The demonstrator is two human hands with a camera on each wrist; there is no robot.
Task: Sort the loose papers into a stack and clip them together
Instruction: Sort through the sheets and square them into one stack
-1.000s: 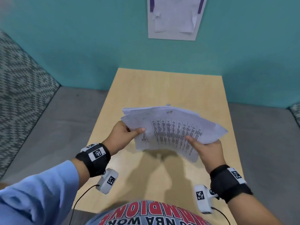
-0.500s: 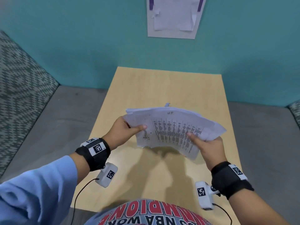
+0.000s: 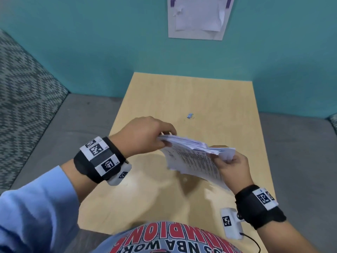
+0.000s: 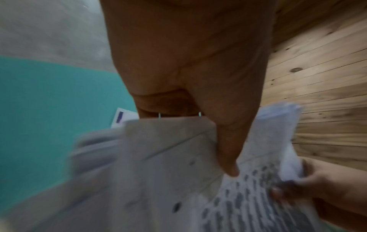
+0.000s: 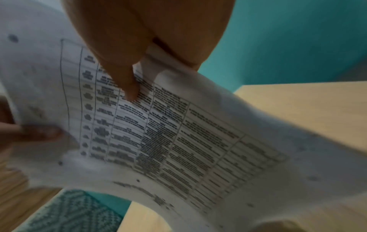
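Papers (image 3: 193, 157) held in the air above the table (image 3: 182, 92), left hand (image 3: 145, 136) and right hand (image 3: 231, 167) pinching opposite ends, likely to square the edges. Clip (image 3: 190, 115) lies apart on the table, untouched

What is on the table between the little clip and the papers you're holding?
Nothing: the head view shows only bare light wooden table between the small blue binder clip and the white printed papers.

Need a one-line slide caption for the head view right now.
Left hand and right hand grip a sheaf of white printed papers above the light wooden table; a small binder clip lies beyond.
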